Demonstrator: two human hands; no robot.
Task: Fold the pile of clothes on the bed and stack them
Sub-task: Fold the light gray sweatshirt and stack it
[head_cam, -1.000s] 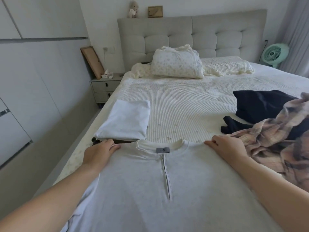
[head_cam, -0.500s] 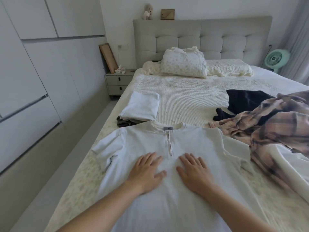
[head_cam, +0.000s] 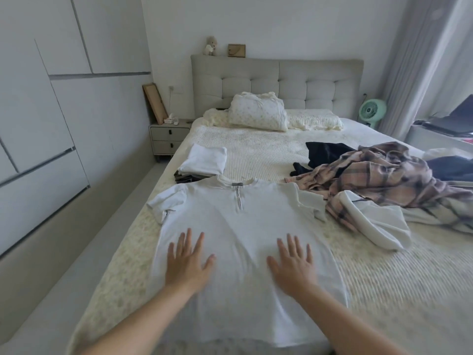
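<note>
The bed point(head_cam: 268, 160) is carrying everything. A white short-sleeved shirt point(head_cam: 240, 226) is lying flat along its near left edge, collar pointing toward the headboard. A heap of unfolded clothes, a plaid garment point(head_cam: 378, 175) on top, is sprawling toward the right edge and touching the shirt's right sleeve. A small folded stack point(head_cam: 204, 161) is sitting just beyond the collar, by the left edge. The left hand point(head_cam: 186, 262) and right hand point(head_cam: 294, 265) are both pressing flat on the shirt's lower half, fingers spread wide, holding nothing. The left sleeve is bunching, so folding now would likely trap creases; the plaid heap could snag the right sleeve.
</note>
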